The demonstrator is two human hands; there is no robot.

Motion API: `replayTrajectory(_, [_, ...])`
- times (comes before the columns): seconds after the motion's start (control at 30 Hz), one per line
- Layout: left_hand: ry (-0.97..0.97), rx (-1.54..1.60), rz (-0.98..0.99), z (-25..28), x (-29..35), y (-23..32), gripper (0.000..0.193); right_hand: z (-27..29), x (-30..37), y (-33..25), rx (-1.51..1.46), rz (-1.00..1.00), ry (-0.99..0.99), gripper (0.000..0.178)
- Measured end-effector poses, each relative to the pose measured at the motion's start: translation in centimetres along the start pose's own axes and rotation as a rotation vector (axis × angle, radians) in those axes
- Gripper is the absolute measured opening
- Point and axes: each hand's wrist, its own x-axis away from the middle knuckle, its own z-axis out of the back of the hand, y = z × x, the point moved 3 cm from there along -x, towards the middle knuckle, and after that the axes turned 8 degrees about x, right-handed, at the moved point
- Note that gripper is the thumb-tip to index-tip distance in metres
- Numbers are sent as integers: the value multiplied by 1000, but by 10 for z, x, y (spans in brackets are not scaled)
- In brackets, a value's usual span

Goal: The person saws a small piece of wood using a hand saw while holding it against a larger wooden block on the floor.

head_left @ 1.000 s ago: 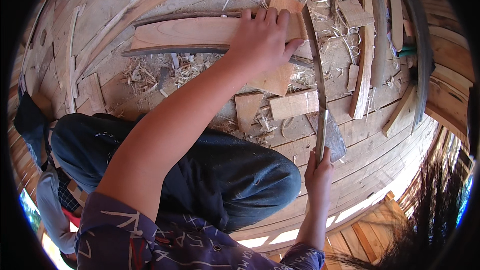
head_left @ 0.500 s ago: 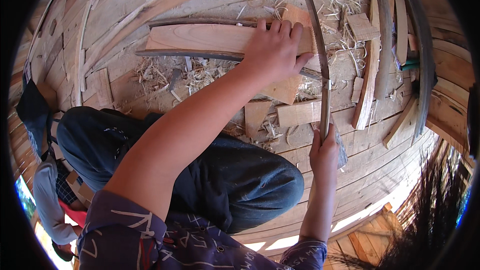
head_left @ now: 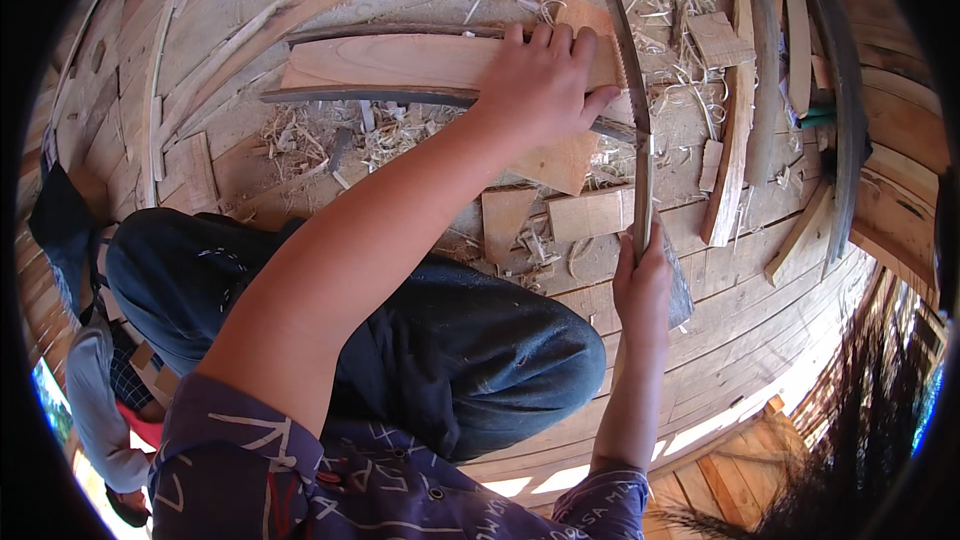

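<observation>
My left hand (head_left: 545,85) presses down on the right part of a pale, dark-edged wooden board (head_left: 390,62), its fingers curled over the far side and the thumb near the right end. In my right hand (head_left: 642,285) is the handle of a hand saw, fingers wrapped round it. The long, narrow saw blade (head_left: 627,50) points away from me and lies across the board's right end, just right of my left hand. Beneath that end lies a reddish wood piece (head_left: 565,165). How deep the blade sits in the wood cannot be made out.
Wood shavings (head_left: 300,140) and several offcuts (head_left: 590,215) litter the plank floor around the board. Long curved slats (head_left: 735,130) lie to the right, and a long strip (head_left: 290,25) at the far left. My bent legs (head_left: 470,350) are close below. Another person (head_left: 100,410) sits at the lower left.
The saw and my right hand have slid slightly away from me along the board's end. My left hand stays on the board. The whole view has shifted a little.
</observation>
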Motion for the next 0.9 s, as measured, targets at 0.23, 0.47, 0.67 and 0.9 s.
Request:
replayTrajectory(0.23, [14,27,22,-2,2,-3,55,14,42,5,15,-171,-120,14])
replayTrajectory(0.47, [41,23,7,-1,4,-3,54,18,82,8,-35,-271,-161,14])
replayTrajectory(0.67, [14,78,31,-1,2,-2,54,1,-12,-7,26,-75,-37,17])
replayTrajectory(0.9, [24,27,23,-1,4,-5,54,18,49,7,39,-193,-134,16])
